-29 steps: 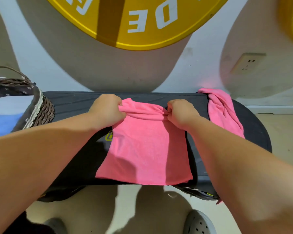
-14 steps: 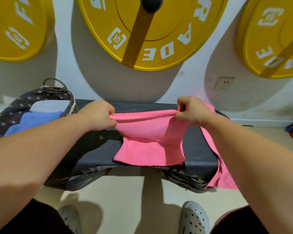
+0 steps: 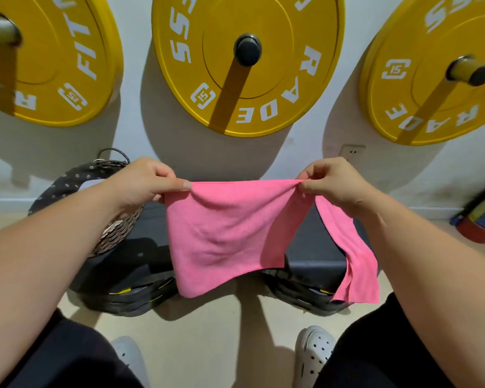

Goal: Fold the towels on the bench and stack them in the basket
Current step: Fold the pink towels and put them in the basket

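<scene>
**Towel lifted off the bench, now hanging between my hands**

A second ago the pink towel (image 3: pixel 227 233) lay flat on the bench (image 3: pixel 314 247) with my fists on its far edge. Now I have raised it, and it hangs free in the air in front of the bench. My view has also risen, so the yellow weight plates (image 3: pixel 247 60) on the wall show fully.

My left hand (image 3: pixel 149 180) pinches the top left corner between the thumb and the curled fingers. My right hand (image 3: pixel 331 182) pinches the top right corner in the same way. I hold the hands apart so that the top edge is pulled almost straight. In my judgement this lets the cloth fall by its own weight and shows me whether the edges are even before the next fold. The lower edge hangs slanted, lower on the left, so it probably needs some correction. I cannot tell from here whether the cloth is single or already doubled.

A second pink towel (image 3: pixel 356 261) is draped over the right end of the bench, just beside my right wrist, and falls over the front edge; it is not yet folded. The basket (image 3: pixel 115 233) stands on the left end of the bench, partly behind my left forearm, so the way to it is short. Something pale lies inside it, mostly hidden.
</scene>
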